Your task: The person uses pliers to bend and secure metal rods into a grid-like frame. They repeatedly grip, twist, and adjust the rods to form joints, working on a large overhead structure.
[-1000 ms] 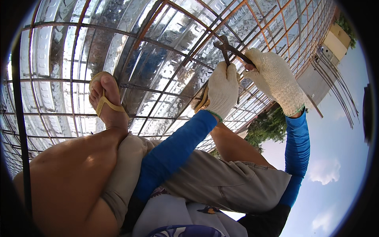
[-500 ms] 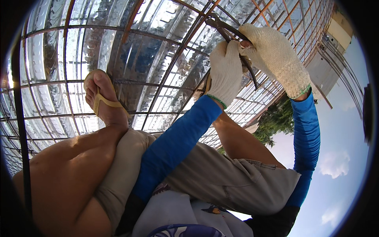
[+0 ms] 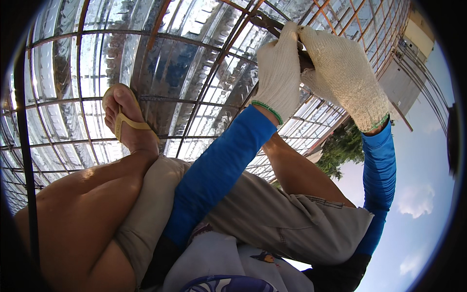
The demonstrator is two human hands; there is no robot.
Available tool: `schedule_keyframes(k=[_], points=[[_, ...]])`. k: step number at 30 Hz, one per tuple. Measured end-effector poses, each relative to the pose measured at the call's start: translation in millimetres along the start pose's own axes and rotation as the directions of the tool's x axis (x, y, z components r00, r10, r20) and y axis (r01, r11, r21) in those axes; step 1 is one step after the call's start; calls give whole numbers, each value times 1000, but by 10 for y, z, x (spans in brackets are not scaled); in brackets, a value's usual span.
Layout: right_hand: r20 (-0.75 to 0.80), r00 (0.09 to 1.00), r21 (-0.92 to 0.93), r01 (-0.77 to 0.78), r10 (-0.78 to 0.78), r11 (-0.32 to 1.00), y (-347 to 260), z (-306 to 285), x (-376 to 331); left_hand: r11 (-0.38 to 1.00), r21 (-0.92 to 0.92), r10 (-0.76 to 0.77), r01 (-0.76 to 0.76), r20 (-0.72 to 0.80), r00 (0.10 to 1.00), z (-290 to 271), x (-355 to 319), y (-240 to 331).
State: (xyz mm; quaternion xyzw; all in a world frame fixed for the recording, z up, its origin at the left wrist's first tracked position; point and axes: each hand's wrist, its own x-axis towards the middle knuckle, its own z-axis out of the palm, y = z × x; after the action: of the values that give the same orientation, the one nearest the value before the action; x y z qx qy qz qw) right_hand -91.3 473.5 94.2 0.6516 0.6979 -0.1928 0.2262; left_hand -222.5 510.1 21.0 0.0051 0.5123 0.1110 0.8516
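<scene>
My left hand (image 3: pixel 279 73) and my right hand (image 3: pixel 343 73), both in white knit gloves over blue sleeves, are pressed together at a crossing of the rusty rebar grid (image 3: pixel 194 99) near the top of the view. My right hand is closed around dark pliers (image 3: pixel 305 59). The tool's head (image 3: pixel 266 22) pokes out past my left fingertips onto a bar. My left fingers curl against the bar and the tool, and what they grip is hidden.
The rebar grid lies over shiny corrugated metal decking (image 3: pixel 175 63). My foot in a yellow sandal (image 3: pixel 129 121) stands on the bars, with my bare knees and grey shorts below. A dark upright bar (image 3: pixel 24 146) runs along the left. A building (image 3: pixel 418 34) and trees (image 3: pixel 343 151) are at right.
Both hands with the pliers have moved up and further along the grid. They have closed tighter together, so the tool is now mostly covered.
</scene>
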Motion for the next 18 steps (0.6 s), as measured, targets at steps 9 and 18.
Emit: schedule_keyframes(k=[9,18], points=[[30,975,-368,-192,218,910,-537,-217,79,997,-49,-52,56,80,995,63,-18,27],[-137,979,-407,-195,152,892,-438,109,-6,1000,24,15,-16,37,999,13,43,-46]])
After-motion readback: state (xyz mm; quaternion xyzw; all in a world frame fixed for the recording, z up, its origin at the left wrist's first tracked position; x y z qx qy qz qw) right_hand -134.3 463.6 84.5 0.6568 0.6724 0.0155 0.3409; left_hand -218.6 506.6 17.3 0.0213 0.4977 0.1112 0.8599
